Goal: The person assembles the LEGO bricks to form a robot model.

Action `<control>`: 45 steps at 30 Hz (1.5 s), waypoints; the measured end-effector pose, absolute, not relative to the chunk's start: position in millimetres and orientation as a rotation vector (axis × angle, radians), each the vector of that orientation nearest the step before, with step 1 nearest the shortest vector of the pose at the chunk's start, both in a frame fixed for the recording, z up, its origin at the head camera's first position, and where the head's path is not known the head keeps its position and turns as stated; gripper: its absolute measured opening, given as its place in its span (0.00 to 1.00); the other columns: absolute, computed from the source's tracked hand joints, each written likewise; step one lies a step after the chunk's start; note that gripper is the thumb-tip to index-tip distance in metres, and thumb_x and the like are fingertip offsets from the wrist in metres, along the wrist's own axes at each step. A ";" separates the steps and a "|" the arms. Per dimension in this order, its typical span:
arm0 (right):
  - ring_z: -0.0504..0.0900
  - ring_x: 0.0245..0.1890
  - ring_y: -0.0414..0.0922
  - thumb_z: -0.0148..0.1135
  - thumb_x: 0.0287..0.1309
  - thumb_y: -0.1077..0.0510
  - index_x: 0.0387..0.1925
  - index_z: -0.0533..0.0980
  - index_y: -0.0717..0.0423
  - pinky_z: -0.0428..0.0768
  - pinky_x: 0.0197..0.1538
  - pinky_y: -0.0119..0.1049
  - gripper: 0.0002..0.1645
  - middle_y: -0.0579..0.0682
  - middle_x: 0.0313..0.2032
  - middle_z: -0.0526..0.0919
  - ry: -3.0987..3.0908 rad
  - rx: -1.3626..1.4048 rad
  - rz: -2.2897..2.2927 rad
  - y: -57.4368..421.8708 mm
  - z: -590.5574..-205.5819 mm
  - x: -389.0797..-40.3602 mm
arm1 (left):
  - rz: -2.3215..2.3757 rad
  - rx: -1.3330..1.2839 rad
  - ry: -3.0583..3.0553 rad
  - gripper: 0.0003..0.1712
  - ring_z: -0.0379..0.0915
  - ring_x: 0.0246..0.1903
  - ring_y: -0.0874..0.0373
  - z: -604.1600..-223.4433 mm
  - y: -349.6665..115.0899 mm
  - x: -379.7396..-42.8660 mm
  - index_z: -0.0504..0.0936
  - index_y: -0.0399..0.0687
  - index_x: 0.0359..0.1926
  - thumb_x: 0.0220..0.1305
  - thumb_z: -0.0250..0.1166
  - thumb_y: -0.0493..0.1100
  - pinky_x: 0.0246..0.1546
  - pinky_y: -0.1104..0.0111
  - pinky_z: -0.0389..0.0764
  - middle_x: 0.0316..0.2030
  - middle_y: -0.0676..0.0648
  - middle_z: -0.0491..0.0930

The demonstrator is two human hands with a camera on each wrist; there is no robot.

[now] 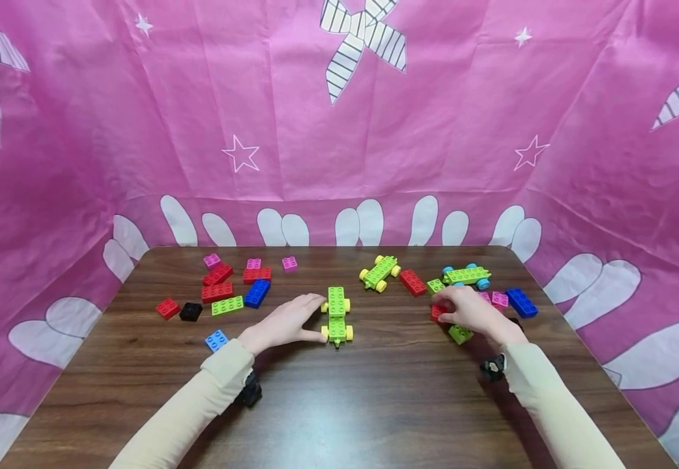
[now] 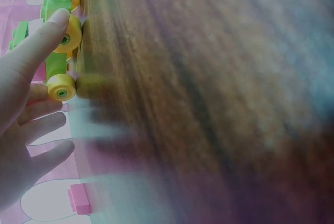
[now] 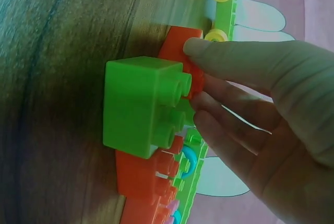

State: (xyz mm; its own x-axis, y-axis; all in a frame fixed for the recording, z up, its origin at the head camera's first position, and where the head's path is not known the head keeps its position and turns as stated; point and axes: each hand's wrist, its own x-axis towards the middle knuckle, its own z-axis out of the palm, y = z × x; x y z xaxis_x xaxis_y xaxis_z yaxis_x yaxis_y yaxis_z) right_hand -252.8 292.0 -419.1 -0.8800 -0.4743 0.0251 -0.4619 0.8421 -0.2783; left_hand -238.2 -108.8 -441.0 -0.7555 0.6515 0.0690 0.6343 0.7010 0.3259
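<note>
My left hand lies beside a green toy car base with yellow wheels, thumb and fingers extended. In the left wrist view the thumb tip overlaps a yellow wheel while the other fingers are spread. A green block sits on the far half of this base. My right hand pinches a red brick between thumb and fingertips, low over the table. Right by it stands a green brick, with more red bricks behind.
Two more green car bases stand farther back, one with yellow wheels, another with blue wheels. A red brick lies between them, a blue brick at right. Several loose bricks, including a light-blue one and a black one, lie at left.
</note>
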 end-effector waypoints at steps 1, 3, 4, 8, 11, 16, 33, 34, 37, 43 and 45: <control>0.79 0.36 0.44 0.72 0.45 0.60 0.42 0.80 0.59 0.82 0.42 0.43 0.19 0.52 0.37 0.84 2.973 -0.759 -0.426 291.7 -418.9 -252.9 | 0.519 1.081 2.850 0.47 0.65 0.63 0.49 -441.0 -108.6 -238.0 0.64 0.38 0.65 0.52 0.66 0.62 0.61 0.55 0.71 0.62 0.42 0.68; 0.79 0.36 0.44 0.72 0.44 0.59 0.42 0.80 0.59 0.82 0.42 0.44 0.19 0.52 0.37 0.84 2.977 -0.745 -0.416 291.6 -418.3 -252.4 | 0.515 1.076 2.849 0.47 0.65 0.63 0.49 -441.0 -108.7 -237.6 0.64 0.38 0.65 0.53 0.66 0.63 0.61 0.55 0.71 0.63 0.42 0.68; 0.79 0.36 0.44 0.73 0.44 0.59 0.41 0.80 0.59 0.82 0.42 0.43 0.19 0.51 0.37 0.84 2.979 -0.733 -0.411 291.7 -418.2 -252.4 | 0.511 1.074 2.849 0.48 0.65 0.63 0.49 -441.1 -108.7 -237.7 0.63 0.39 0.65 0.52 0.66 0.63 0.61 0.56 0.71 0.63 0.42 0.68; 0.79 0.34 0.43 0.73 0.43 0.59 0.40 0.80 0.59 0.82 0.40 0.42 0.19 0.50 0.35 0.84 2.970 -0.704 -0.405 292.3 -418.6 -253.0 | 0.512 1.065 2.850 0.48 0.64 0.63 0.50 -441.6 -108.6 -238.0 0.63 0.39 0.65 0.52 0.66 0.63 0.62 0.56 0.71 0.63 0.43 0.68; 0.79 0.33 0.42 0.73 0.43 0.59 0.39 0.81 0.59 0.82 0.40 0.41 0.18 0.50 0.34 0.84 2.962 -0.704 -0.412 292.1 -418.6 -253.1 | 0.517 1.064 2.848 0.48 0.64 0.63 0.49 -441.9 -108.6 -237.9 0.63 0.39 0.65 0.52 0.66 0.63 0.61 0.55 0.71 0.63 0.43 0.68; 0.78 0.33 0.42 0.73 0.43 0.59 0.39 0.81 0.58 0.82 0.40 0.41 0.17 0.50 0.34 0.84 2.959 -0.712 -0.393 292.3 -417.5 -252.2 | 0.513 1.054 2.847 0.48 0.64 0.64 0.50 -442.2 -108.2 -238.1 0.63 0.39 0.66 0.52 0.65 0.64 0.62 0.56 0.70 0.63 0.43 0.68; 0.71 0.30 0.39 0.72 0.46 0.58 0.41 0.80 0.56 0.76 0.34 0.31 0.17 0.47 0.32 0.81 3.011 -0.826 -0.381 279.4 -409.3 -254.7 | 0.540 1.075 2.851 0.49 0.65 0.63 0.50 -442.8 -109.4 -239.4 0.64 0.39 0.65 0.51 0.66 0.64 0.61 0.55 0.72 0.63 0.43 0.68; 0.71 0.30 0.39 0.72 0.46 0.57 0.41 0.80 0.56 0.76 0.35 0.31 0.18 0.47 0.32 0.81 3.013 -0.836 -0.384 277.4 -408.4 -255.0 | 0.540 1.070 2.849 0.48 0.65 0.63 0.50 -442.8 -109.3 -239.6 0.64 0.39 0.65 0.51 0.66 0.64 0.61 0.55 0.71 0.63 0.43 0.68; 0.72 0.30 0.40 0.72 0.46 0.57 0.42 0.80 0.57 0.77 0.36 0.33 0.18 0.49 0.34 0.82 3.012 -0.846 -0.411 271.8 -406.7 -256.2 | 0.541 1.054 2.843 0.48 0.64 0.63 0.50 -443.0 -108.8 -240.2 0.63 0.39 0.66 0.52 0.66 0.64 0.62 0.56 0.71 0.63 0.43 0.68; 0.76 0.32 0.42 0.72 0.46 0.57 0.42 0.81 0.57 0.80 0.38 0.36 0.18 0.50 0.36 0.82 3.013 -0.896 -0.471 259.2 -404.3 -258.4 | 0.520 1.036 2.844 0.49 0.63 0.64 0.51 -444.5 -108.3 -240.7 0.63 0.40 0.66 0.52 0.65 0.65 0.62 0.56 0.70 0.64 0.44 0.67; 0.76 0.32 0.41 0.72 0.47 0.56 0.42 0.81 0.57 0.80 0.37 0.35 0.18 0.50 0.36 0.82 3.021 -0.917 -0.473 254.8 -403.7 -259.4 | 0.519 1.040 2.846 0.49 0.63 0.64 0.51 -444.8 -108.2 -240.7 0.63 0.40 0.66 0.52 0.65 0.65 0.63 0.56 0.70 0.64 0.44 0.67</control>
